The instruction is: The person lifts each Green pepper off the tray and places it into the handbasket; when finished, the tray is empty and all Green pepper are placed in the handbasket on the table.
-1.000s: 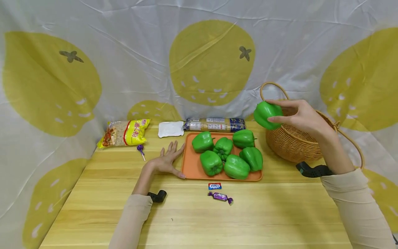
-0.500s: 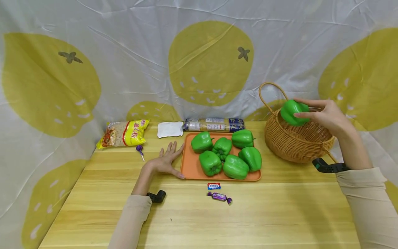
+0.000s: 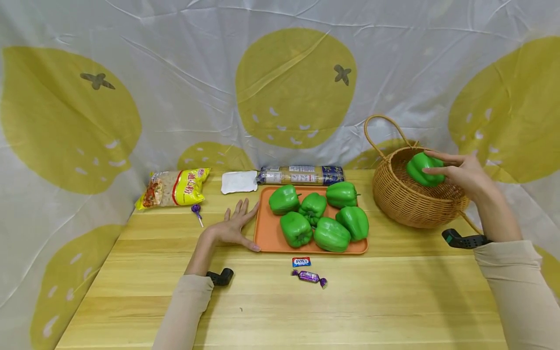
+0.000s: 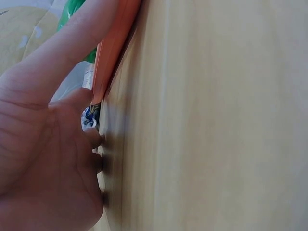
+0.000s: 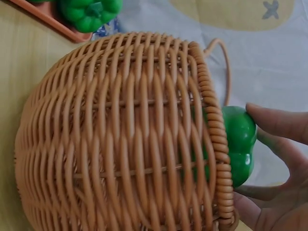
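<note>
At right of frame, the right grip pinches a green pepper, partly inside the basket. The left grip lies spread beside the tray. Slackened pinch could drop the pepper.

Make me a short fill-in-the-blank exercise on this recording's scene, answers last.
The right hand holds a ____-coloured pepper partly inside the basket.
The orange tray holds ____ peppers.
Seen from the person's side, the left hand is to the ____ of the tray.
The head of the lollipop is coloured ____.
Missing words: green; six; left; purple.
</note>
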`<state>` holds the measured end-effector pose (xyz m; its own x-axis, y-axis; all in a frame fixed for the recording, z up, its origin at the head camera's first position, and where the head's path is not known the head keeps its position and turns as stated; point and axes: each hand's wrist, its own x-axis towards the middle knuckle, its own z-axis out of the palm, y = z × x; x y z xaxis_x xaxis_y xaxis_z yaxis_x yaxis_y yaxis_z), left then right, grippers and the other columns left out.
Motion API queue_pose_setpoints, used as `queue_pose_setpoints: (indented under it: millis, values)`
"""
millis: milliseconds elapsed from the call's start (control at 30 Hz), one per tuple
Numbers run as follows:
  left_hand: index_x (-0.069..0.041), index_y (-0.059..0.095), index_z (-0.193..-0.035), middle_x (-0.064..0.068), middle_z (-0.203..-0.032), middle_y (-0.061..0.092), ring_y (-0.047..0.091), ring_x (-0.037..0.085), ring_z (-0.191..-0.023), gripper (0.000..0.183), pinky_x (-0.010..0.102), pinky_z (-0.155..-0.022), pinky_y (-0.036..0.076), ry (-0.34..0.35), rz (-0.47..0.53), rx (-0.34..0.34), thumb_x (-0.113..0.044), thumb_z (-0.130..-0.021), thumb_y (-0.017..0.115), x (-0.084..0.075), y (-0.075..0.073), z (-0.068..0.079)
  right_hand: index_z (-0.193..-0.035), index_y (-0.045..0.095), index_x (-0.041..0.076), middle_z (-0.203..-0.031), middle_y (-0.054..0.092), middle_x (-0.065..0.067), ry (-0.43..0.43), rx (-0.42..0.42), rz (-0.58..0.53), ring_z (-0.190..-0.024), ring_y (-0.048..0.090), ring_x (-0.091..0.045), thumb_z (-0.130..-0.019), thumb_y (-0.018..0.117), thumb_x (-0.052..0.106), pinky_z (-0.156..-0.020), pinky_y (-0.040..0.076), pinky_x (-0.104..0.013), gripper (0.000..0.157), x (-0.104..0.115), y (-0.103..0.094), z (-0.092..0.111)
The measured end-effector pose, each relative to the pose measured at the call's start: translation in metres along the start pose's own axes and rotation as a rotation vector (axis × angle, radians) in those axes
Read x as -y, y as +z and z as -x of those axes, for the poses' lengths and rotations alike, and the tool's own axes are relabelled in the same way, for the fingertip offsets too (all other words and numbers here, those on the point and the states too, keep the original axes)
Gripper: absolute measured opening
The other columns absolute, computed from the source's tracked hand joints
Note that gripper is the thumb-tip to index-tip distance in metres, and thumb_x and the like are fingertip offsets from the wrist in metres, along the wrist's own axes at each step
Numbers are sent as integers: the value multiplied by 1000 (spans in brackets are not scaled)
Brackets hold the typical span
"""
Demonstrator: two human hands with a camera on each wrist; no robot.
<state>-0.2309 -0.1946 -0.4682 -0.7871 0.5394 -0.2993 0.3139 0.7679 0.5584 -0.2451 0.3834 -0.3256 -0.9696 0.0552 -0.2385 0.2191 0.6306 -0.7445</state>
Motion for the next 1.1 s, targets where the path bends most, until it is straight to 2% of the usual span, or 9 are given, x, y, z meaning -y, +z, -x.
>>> queue_pose_setpoints:
  millis: [167, 300, 400, 700, 833, 900, 967, 1067, 1100]
  values:
    - [-22, -6, -156, 23, -158, -23, -24, 41, -146, 130, 67, -113, -14, 1, 4, 5, -56, -67, 81, 1, 1, 0, -149, 35, 34, -162, 4, -16, 11, -2, -9, -65, 34, -7, -81, 68, 58, -57, 37, -28, 79, -10, 3, -2]
    - [-21, -6, -156, 23, -158, -22, -24, 41, -146, 130, 67, -113, -14, 2, 1, 3, -57, -67, 81, 0, 1, 0, -149, 32, 35, -163, -1, -13, 17, 22, -3, -103, 56, -28, -81, 67, 59, -78, 47, -34, 81, -16, 6, -3]
    - [-22, -6, -156, 23, -158, -23, -24, 40, -146, 130, 67, -113, -14, -1, 0, 2, -57, -66, 81, 0, 1, 0, -150, 31, 36, -163, -3, -10, 21, 52, -27, -143, 22, -44, -80, 67, 60, -104, 42, -51, 82, -20, 8, -6]
    - [-22, -6, -156, 22, -158, -23, -24, 40, -146, 130, 67, -113, -14, 5, -3, -4, -57, -66, 81, 0, 0, -1, -150, 33, 33, -163, 3, -10, 7, 64, -51, -145, 18, -44, -81, 68, 57, -110, 35, -58, 81, -26, 13, -9]
    - [-23, -5, -156, 21, -159, -23, -25, 39, -146, 129, 65, -114, -14, 0, -4, 0, -57, -66, 81, -2, 0, 1, -151, 32, 29, -162, 5, -16, -19, 76, 20, -144, 19, -46, -83, 65, 57, -93, 51, -36, 81, -27, 13, -10]
    - [-24, -5, -156, 20, -159, -23, -25, 38, -146, 129, 65, -114, -15, -3, -6, 1, -58, -66, 81, -2, 0, 1, -151, 32, 26, -162, 7, -19, -31, 81, 58, -135, 35, -40, -83, 65, 57, -80, 50, -27, 81, -27, 13, -11]
    - [-24, -5, -156, 20, -159, -23, -25, 38, -146, 129, 65, -114, -15, 0, -7, -2, -58, -66, 81, -1, 1, 1, -151, 32, 24, -161, 9, -22, -39, 84, 86, -100, 56, -25, -84, 64, 57, -65, 46, -24, 81, -27, 14, -12]
    - [-23, -5, -156, 21, -159, -23, -25, 39, -146, 129, 65, -114, -15, 5, -4, -4, -58, -66, 81, 0, 1, 1, -151, 33, 23, -160, 11, -23, -47, 93, 118, -59, 33, -13, -85, 63, 56, -55, 39, -31, 79, -28, 14, -12]
    - [-24, -5, -156, 20, -159, -23, -25, 38, -146, 129, 64, -115, -15, 1, -4, -1, -59, -66, 81, 0, 1, 1, -151, 33, 23, -160, 11, -24, -51, 102, 130, -60, 40, -15, -86, 63, 56, -56, 38, -31, 79, -28, 14, -13]
